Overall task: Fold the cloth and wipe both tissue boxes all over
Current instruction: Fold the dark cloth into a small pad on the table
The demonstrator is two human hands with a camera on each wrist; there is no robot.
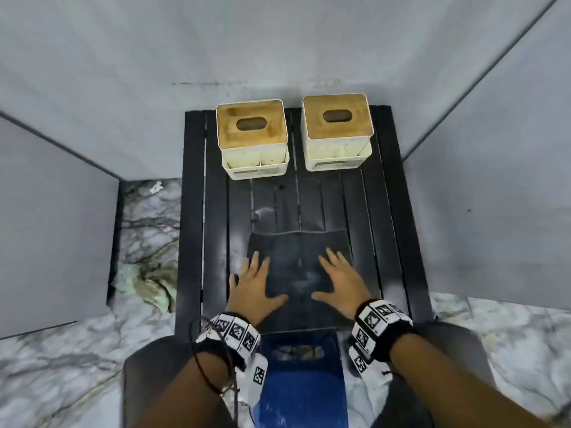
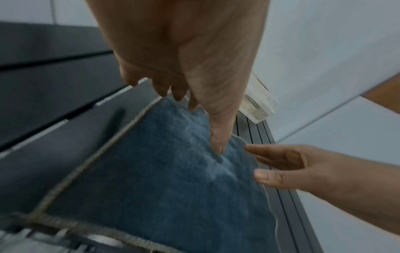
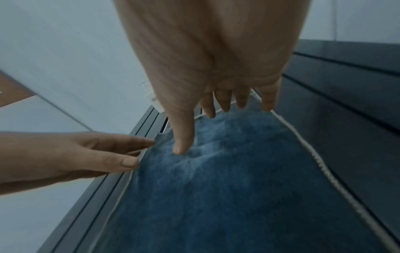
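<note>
Item count: two tissue boxes, the left tissue box (image 1: 253,140) and the right tissue box (image 1: 337,131). One cloth (image 1: 299,273). One slatted counter (image 1: 398,242). Two hands: left hand (image 1: 251,288) and right hand (image 1: 341,282). Two tagged wristbands, one per wrist.

A dark blue cloth (image 1: 296,273) with a pale stitched edge is spread flat at the table's near end. Two cream tissue boxes (image 1: 252,139) (image 1: 337,131) with wooden slotted lids are set upright side by side at the far end, apart from the cloth.
</note>
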